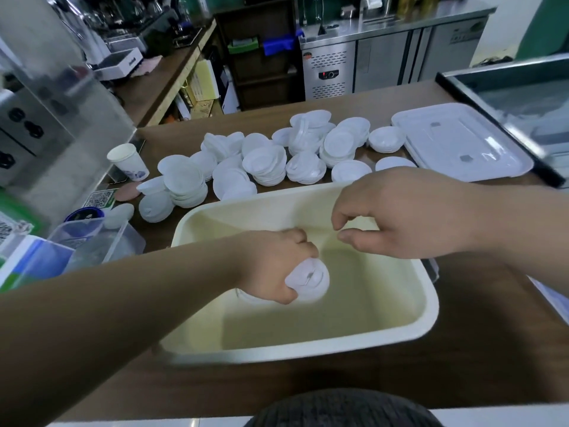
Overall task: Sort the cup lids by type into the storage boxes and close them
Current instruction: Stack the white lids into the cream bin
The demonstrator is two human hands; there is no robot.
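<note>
**Q:** Where are the hands, and what are they doing?

**A:** Both reach forward over a cream storage box (425, 303), which sits on a brown wooden counter (477, 349) close to its near edge. The left hand (274, 266) is down inside the box, by its left wall. Its fingers and thumb are curled round a small stack of lids (309, 280), which are white, round and tilted on edge. The right hand (400, 217) hovers above the far right part of the box. Its fingers are loosely bent, thumb and forefinger are slightly apart, and nothing shows between them.

**Q:** Where are the rest of the lids?

**A:** Many loose lids (264, 161), all white, are spread along the far side of the counter just beyond the box. Some are nested in short stacks and some lie singly. The heap runs from near the left edge most of the way to the right. I cannot tell the lid types apart at this blur.

**Q:** What else is on the counter?

**A:** A flat, pale rectangular box cover (455, 140) lies at the far right corner, beside the heap. A white paper cup (127, 161) stands upright near the left edge. Nearer along that edge is a clear tub (101, 238).
</note>
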